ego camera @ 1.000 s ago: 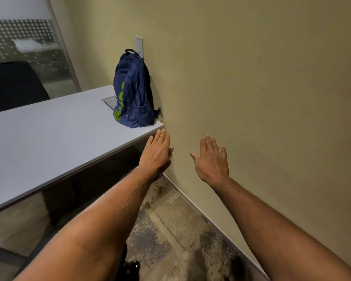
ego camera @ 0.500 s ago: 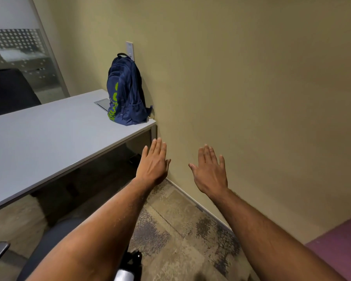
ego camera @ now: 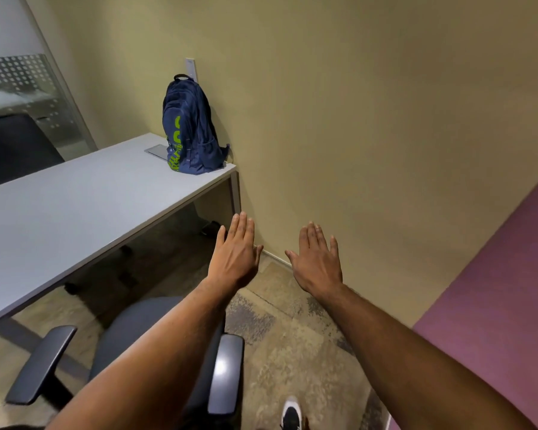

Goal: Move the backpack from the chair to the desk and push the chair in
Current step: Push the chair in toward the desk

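A navy backpack (ego camera: 190,128) with lime-green lettering stands upright on the far right corner of the grey desk (ego camera: 75,209), leaning against the beige wall. The grey office chair (ego camera: 128,330) with two dark armrests sits below me, in front of the desk and outside it. My left hand (ego camera: 235,252) and my right hand (ego camera: 316,259) are both stretched out palm down over the floor, flat and empty, well short of the backpack. My left forearm hides part of the chair seat.
The beige wall (ego camera: 370,135) runs along the right of the desk. A purple panel (ego camera: 494,290) stands at right. A second dark chair (ego camera: 10,147) sits behind the desk before a frosted glass partition. A flat grey plate (ego camera: 157,151) lies by the backpack. My shoe (ego camera: 291,414) shows below.
The view has pulled back from the desk and both hands have drawn away from its corner. The chair seat and armrests have come into view below.
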`<state>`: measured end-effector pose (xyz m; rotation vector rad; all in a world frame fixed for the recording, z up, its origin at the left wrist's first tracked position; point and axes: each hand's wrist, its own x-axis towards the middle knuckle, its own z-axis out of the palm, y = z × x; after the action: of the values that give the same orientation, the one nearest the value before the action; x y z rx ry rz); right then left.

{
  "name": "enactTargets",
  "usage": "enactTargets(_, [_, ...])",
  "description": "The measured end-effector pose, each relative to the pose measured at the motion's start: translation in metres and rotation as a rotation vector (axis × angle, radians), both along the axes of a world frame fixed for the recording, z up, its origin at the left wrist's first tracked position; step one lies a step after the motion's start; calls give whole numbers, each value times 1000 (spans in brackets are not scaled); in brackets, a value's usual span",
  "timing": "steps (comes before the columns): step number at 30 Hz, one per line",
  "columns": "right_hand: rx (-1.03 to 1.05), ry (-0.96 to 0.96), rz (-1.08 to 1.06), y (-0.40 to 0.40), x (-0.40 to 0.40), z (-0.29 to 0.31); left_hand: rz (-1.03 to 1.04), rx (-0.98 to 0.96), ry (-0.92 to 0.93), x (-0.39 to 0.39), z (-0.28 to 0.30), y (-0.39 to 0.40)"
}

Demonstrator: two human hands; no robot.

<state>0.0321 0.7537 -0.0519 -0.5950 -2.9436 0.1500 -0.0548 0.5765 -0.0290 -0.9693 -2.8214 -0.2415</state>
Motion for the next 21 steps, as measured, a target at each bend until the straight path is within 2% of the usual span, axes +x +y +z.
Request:
enactTargets(14, [33, 3, -79, -121, 64, 24, -104, 22, -9, 44, 7, -106])
enactTargets(21, [45, -7, -167, -211, 85, 21, -200, 15, -31, 55, 5, -190])
